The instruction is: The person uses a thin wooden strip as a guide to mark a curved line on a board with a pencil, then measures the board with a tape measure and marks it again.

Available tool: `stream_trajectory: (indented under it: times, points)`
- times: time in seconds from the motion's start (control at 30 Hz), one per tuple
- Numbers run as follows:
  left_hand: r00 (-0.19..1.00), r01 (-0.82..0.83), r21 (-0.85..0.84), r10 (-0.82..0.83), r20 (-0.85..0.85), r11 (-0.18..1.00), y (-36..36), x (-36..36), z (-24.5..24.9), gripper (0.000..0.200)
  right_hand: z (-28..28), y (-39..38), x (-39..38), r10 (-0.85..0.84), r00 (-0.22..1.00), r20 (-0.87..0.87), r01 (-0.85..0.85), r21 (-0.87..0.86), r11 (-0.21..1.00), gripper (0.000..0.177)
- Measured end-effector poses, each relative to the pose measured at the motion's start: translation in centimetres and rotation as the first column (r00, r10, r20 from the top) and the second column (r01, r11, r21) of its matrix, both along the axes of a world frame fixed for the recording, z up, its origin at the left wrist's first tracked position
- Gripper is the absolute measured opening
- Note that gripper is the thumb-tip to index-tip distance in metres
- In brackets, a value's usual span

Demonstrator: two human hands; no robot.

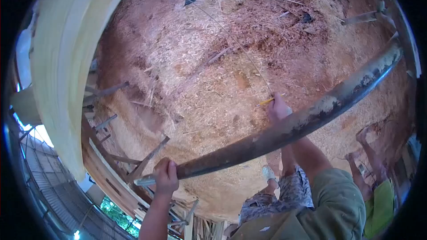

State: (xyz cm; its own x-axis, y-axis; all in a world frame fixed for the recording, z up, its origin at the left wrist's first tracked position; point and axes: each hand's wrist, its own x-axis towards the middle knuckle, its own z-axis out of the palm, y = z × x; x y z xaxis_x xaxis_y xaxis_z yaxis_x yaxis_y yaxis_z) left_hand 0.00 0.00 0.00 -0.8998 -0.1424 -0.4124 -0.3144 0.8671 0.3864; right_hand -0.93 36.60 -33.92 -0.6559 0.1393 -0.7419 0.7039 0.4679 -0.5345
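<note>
Our left hand (167, 175) is grasping the long curved pole (249, 149) close to its left end, with the fingers bent around it, and we think this grip serves to keep that end steady. The pole goes across in front of our body, from near left up to the far right, above the ground (200, 98), which is covered with wood shavings. Some pale patches lie on its dark surface, and what supports its right end we cannot tell

Our right forearm passes below the pole, so the right hand (276, 109) comes out on the far side. Its fingers are closed on a yellow pencil (265, 102), perhaps so that it is kept ready. From these fingers a thin line (242, 50) extends to the far left; whether it is stick or cord, and whether we truly hold it, we cannot tell

At left, a big pale timber (58, 62) stands raised above the ground. At near right, another person in a bright green garment (380, 206) is close to us
</note>
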Motion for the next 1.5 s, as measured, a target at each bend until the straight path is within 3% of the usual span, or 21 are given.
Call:
stream_trajectory:
  times: [0.1,0.13,0.17,0.2,0.23,0.27,0.3,0.37,0.43,0.5,0.57,0.63,0.67,0.7,0.8,0.9,1.03,1.13,1.3,1.4,1.5]
  points:
    - [0.990,0.093,-0.031,-0.095,-0.100,0.995,0.7,-0.5,-3.0,0.033,1.5,1.4,-0.9,0.078,0.991,-0.112,-0.065,0.116,0.991,0.019]
    - [0.994,0.073,-0.061,-0.078,-0.074,0.995,0.5,-0.3,-2.4,0.035,1.7,0.1,1.3,-0.431,0.891,-0.142,0.382,-0.280,0.881,0.020]
    - [0.996,0.050,-0.097,-0.057,-0.065,0.994,0.5,-0.3,-1.6,0.037,0.7,-1.3,3.4,-0.808,0.587,0.042,0.654,-0.613,0.443,0.021]
    - [0.995,0.043,-0.138,-0.054,-0.078,0.989,1.0,-0.2,-0.3,0.039,-4.3,-1.5,8.3,-0.714,0.694,-0.089,0.518,-0.627,0.581,0.022]
    - [0.992,0.033,-0.162,-0.052,-0.113,0.986,1.7,-0.5,-0.3,0.042,-2.0,-0.3,8.4,-0.694,0.711,-0.114,0.482,-0.639,0.600,0.022]
    - [0.993,0.013,-0.192,-0.036,-0.113,0.981,2.0,-0.6,-0.2,0.044,1.7,1.4,8.1,-0.237,0.897,-0.374,0.123,-0.303,0.945,0.023]
    - [0.993,-0.009,-0.222,-0.016,-0.114,0.975,2.2,-0.6,-0.1,0.047,4.3,2.5,8.5,0.314,0.852,-0.419,-0.279,0.144,0.949,0.025]
    - [0.973,-0.063,-0.258,0.002,-0.233,0.964,2.8,-0.3,-0.1,0.053,7.8,3.8,11.2,0.341,0.735,-0.587,-0.302,0.167,0.939,0.024]
    - [0.951,-0.221,-0.175,0.172,-0.257,0.959,4.2,0.5,-0.1,0.053,12.7,5.6,14.0,0.489,0.740,-0.462,-0.418,0.253,0.872,0.023]
    - [0.880,-0.247,-0.269,0.100,-0.464,0.931,6.6,3.2,-2.3,0.047,15.7,7.4,16.5,0.581,0.654,-0.485,-0.495,0.307,0.813,0.022]
    - [0.632,-0.156,0.303,0.331,-0.701,0.940,11.1,8.5,-1.7,0.040,19.6,9.2,18.5,0.680,0.564,-0.468,-0.584,0.356,0.730,0.022]
    - [0.836,0.085,0.190,0.034,-0.548,0.978,13.4,14.6,-2.8,0.033,24.2,10.0,20.0,0.692,0.487,-0.532,-0.625,0.342,0.702,0.022]
    - [0.819,0.033,0.209,0.094,-0.566,0.977,13.6,17.1,-0.9,0.033,25.9,10.4,20.6,0.739,0.420,-0.527,-0.635,0.410,0.654,0.018]
    - [0.833,0.108,0.129,-0.019,-0.554,0.986,14.1,20.4,1.8,0.030,28.0,11.0,21.6,0.777,0.373,-0.506,-0.671,0.432,0.603,0.018]
    - [0.834,0.139,-0.013,-0.124,-0.538,0.990,13.6,27.9,7.1,0.025,33.6,11.0,23.4,0.705,0.308,-0.639,-0.630,0.418,0.654,0.016]
    - [0.788,0.136,-0.153,-0.200,-0.582,0.979,9.8,34.2,10.7,0.022,35.9,9.0,24.4,0.676,-0.021,-0.737,-0.529,0.582,0.618,0.017]
    - [0.647,0.047,-0.312,-0.267,-0.715,0.949,6.8,42.1,13.8,0.016,39.7,4.9,25.9,0.568,-0.111,-0.816,-0.579,0.517,0.630,0.014]
    - [0.646,-0.004,-0.343,-0.259,-0.718,0.939,5.7,46.8,16.9,0.014,41.4,2.7,27.4,0.652,-0.171,-0.739,-0.471,0.642,0.605,0.012]
    - [0.667,-0.111,-0.294,-0.148,-0.730,0.949,2.3,53.4,17.3,0.011,42.4,-0.6,29.5,0.558,-0.158,-0.814,-0.543,0.544,0.639,0.019]
    - [0.708,-0.178,-0.308,-0.096,-0.700,0.935,-0.3,56.7,16.8,0.010,44.7,-4.6,30.5,0.697,-0.214,-0.684,-0.600,0.655,0.459,0.021]
    - [0.779,-0.269,-0.376,-0.029,-0.626,0.887,-3.0,59.0,17.1,0.012,46.5,-13.6,32.8,0.871,-0.125,-0.475,-0.750,0.620,0.231,0.025]
